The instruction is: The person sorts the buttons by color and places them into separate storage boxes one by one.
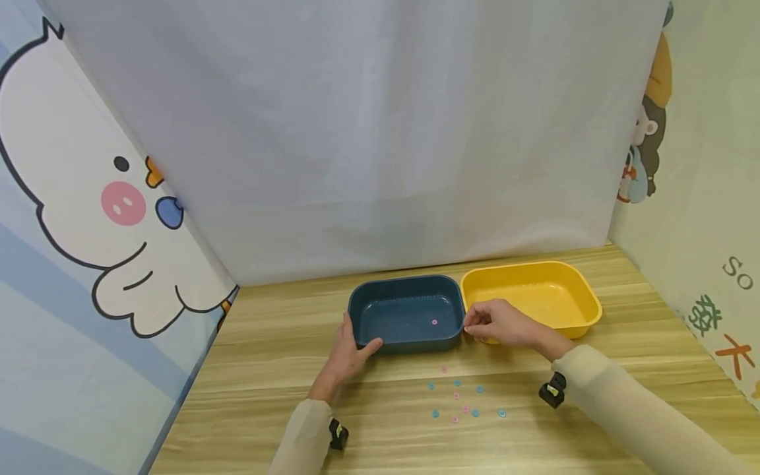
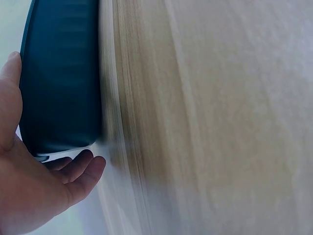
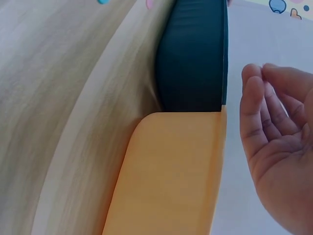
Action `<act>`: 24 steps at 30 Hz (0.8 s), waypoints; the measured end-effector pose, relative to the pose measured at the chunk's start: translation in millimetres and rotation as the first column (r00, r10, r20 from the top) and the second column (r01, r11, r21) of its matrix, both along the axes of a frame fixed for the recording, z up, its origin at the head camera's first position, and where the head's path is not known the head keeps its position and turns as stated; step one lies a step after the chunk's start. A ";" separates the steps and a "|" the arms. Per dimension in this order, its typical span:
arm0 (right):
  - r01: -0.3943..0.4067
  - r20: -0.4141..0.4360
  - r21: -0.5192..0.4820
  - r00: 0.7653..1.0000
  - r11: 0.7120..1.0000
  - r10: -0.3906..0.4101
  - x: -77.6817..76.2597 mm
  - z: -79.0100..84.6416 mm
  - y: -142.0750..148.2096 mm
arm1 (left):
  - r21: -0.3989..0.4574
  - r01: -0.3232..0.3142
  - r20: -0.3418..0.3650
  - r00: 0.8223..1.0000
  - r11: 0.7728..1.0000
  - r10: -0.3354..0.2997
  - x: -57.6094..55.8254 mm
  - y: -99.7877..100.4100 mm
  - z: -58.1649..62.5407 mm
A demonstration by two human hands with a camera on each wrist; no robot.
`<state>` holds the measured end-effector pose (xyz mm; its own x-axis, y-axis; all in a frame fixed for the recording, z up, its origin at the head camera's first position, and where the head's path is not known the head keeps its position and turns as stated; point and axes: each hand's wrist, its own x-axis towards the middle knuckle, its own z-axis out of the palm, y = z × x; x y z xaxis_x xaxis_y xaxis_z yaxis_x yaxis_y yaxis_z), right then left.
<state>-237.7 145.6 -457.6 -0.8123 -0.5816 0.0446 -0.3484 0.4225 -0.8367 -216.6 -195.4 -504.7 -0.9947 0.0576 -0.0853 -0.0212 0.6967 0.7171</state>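
At tray rims [image 1: 410, 279], hands [image 1: 348, 354] [image 1: 501, 323] apart

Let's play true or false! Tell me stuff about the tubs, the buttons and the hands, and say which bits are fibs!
1. The left hand touches the dark blue tub. True.
2. The yellow tub is left of the dark blue tub. False: the yellow tub is on its right.
3. A pink button lies inside the dark blue tub. True.
4. Every button on the table is pink. False: there are blue buttons too.
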 end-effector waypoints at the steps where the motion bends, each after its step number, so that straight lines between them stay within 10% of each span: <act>1: 0.006 -0.005 0.000 1.000 1.000 -0.006 -0.9 -0.1 -1.1 | 0.000 0.001 0.000 1.000 1.000 -0.001 -0.1 -0.1 0.0; 24: 0.079 -0.004 -0.011 0.997 0.997 -0.079 -16.7 2.5 -31.2 | 0.004 -0.003 0.006 1.000 1.000 0.003 1.2 -0.3 1.2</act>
<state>-254.4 114.4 -455.2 -0.8555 -0.5149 0.0546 -0.3184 0.4399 -0.8397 -215.4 -195.7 -503.5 -0.9943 0.0550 -0.0914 -0.0277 0.6937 0.7197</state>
